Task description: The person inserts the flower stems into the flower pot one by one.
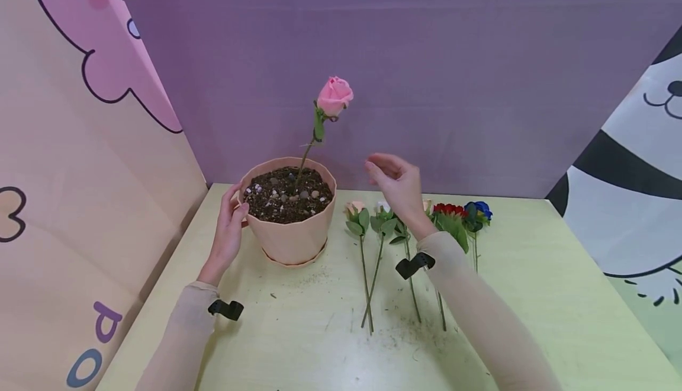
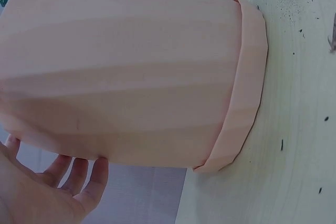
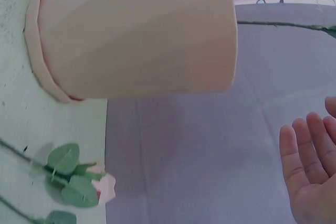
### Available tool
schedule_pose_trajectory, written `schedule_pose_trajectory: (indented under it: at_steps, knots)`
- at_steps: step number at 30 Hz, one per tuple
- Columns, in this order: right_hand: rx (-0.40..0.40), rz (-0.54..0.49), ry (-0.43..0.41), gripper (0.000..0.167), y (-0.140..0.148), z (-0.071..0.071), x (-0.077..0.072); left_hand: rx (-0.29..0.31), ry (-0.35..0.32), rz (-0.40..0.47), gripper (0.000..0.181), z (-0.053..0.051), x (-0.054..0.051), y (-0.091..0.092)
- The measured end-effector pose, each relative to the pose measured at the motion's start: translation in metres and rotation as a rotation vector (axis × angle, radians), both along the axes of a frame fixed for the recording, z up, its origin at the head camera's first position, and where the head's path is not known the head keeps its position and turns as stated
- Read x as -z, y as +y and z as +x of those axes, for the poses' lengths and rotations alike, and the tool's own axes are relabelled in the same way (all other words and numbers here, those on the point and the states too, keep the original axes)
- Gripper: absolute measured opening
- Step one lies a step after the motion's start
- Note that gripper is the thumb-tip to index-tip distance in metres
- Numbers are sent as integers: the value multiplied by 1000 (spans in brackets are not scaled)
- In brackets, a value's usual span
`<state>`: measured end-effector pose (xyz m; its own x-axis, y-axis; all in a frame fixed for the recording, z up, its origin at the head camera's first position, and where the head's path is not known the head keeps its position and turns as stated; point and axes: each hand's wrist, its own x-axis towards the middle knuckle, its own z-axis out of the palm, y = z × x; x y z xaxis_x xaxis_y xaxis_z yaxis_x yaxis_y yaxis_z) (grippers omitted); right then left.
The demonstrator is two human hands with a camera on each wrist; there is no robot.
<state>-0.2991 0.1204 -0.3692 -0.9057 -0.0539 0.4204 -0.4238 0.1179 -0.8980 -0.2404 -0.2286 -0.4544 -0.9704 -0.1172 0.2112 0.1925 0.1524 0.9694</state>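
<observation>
A pink flower pot (image 1: 290, 240) full of dark soil (image 1: 279, 207) stands on the table. One pink rose (image 1: 335, 96) rises from the soil, its stem leaning slightly right. My left hand (image 1: 230, 228) holds the pot at its left side, thumb by the rim; in the left wrist view its fingers (image 2: 94, 182) touch the outer wall. To the right of the pot, my right hand (image 1: 396, 186) is in the air with loosely bent fingers, holding nothing. Its palm and fingers (image 3: 317, 148) show in the right wrist view, apart from the pot.
Several artificial flowers lie right of the pot: a peach rose (image 1: 355, 208), a white one (image 1: 383, 207), a red flower (image 1: 449, 209) and a blue one (image 1: 482, 208). My right forearm partly covers them. Soil crumbs dot the table (image 1: 298, 343). A purple backdrop (image 1: 453, 83) stands behind.
</observation>
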Motion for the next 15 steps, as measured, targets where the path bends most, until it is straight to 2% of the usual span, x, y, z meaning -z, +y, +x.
schedule_pose_trajectory:
  at_steps: [6,15]
  knots:
    - [40,19,-37,32,24,8,1,-4,1,-8,57,0,0,-1]
    - [105,10,-35,34,68,18,6,-9,-2,-9,56,1,0,0]
